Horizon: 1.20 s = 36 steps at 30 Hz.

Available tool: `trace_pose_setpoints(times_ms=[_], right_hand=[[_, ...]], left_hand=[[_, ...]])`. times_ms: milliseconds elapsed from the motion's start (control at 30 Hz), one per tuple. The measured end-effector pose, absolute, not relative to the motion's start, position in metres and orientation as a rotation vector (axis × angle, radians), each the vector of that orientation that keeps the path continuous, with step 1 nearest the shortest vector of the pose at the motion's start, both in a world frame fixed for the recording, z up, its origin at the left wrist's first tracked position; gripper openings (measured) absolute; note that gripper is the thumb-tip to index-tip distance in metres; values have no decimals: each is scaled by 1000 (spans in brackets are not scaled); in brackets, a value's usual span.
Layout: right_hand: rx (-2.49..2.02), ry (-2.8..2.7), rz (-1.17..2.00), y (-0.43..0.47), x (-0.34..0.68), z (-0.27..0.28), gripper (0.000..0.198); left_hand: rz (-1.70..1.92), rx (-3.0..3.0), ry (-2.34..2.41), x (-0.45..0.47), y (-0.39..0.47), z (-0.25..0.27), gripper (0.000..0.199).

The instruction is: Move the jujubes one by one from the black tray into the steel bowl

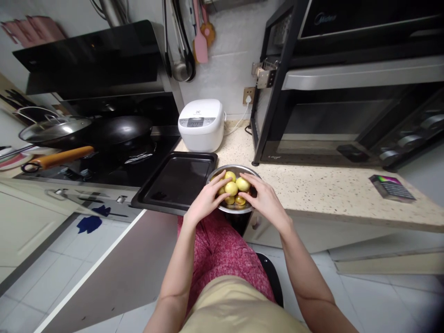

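Note:
A round metal bowl (256,172) sits at the counter's front edge. Inside are several round yellow fruits or vegetables, most like small potatoes (231,188); the lower ones are partly hidden. My left hand (207,196) reaches in from the left, fingers curved, thumb and fingertips around a potato at that side of the pile. From the right, my right hand (264,196) has its fingers and thumb on either side of another potato (243,184). Both hands stay low at the bowl, partly covering its rim.
Left of the bowl lies a black baking tray (180,180), overhanging the counter edge. Behind stands a white rice cooker (201,125). A stove with a wok (121,129) and a lidded pan (55,128) is further left. An oven (322,115) and a small dark box (391,187) are right.

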State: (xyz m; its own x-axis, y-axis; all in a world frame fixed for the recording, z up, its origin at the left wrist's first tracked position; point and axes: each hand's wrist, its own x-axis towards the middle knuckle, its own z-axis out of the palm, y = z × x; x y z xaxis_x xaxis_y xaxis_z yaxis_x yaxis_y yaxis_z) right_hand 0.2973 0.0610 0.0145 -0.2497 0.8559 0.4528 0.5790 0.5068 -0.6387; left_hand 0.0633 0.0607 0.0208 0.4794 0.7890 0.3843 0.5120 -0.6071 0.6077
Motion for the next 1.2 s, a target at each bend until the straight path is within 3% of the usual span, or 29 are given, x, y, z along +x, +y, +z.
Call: trace_pose_setpoints(times_ms=[367,667,867,1200], right_hand=[[-1153,-1928,373,57,307,16,52],[-1224,-1589,94,33,329,-5,28],[-1291,-1552,63,20,339,-24,26],[-1322,-1582,119,-1,338,-28,28]], left_hand=[[1048,2334,1128,61,47,24,52],[1622,2105,1499,57,-3,19,33],[1761,2055,1604,46,-34,12,24],[1776,2145,1553,49,-42,9,26]])
